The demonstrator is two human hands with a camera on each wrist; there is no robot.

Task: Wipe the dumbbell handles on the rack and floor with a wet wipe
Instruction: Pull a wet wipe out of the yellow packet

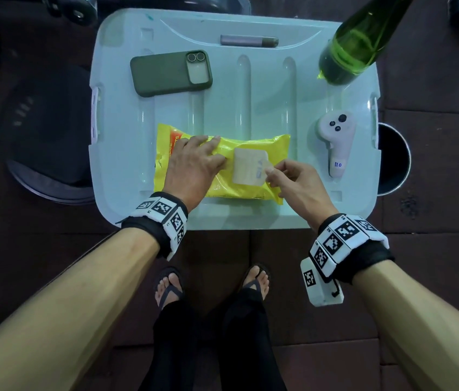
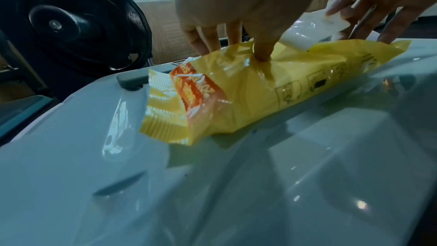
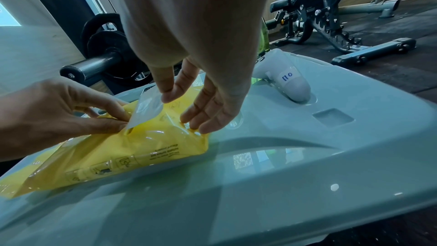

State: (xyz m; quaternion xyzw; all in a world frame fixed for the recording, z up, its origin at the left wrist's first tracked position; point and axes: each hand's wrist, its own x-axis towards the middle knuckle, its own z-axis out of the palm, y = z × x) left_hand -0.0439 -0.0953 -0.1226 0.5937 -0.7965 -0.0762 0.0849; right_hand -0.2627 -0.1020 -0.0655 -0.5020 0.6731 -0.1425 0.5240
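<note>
A yellow wet wipe pack [image 1: 250, 146] lies on a pale plastic bin lid [image 1: 250, 103]. My left hand [image 1: 197, 162] presses on the pack's left half with its fingers spread flat; in the left wrist view the fingertips [image 2: 262, 51] dent the foil of the pack [image 2: 248, 96]. My right hand [image 1: 273, 172] pinches the right edge of the pack's whitish seal flap [image 1: 249, 166] between thumb and forefinger. In the right wrist view the flap [image 3: 147, 108] is peeled up off the pack [image 3: 141, 147]. No wipe shows. No dumbbell handle is plainly visible.
On the lid also lie a green-cased phone [image 1: 170, 72], a grey tube [image 1: 249, 40], a green bottle [image 1: 355, 49] and a white controller [image 1: 335, 139]. Black weight plates [image 1: 47, 131] stand at the left and a weight bench [image 3: 331, 16] at the right. My sandalled feet [image 1: 211, 283] are below the lid.
</note>
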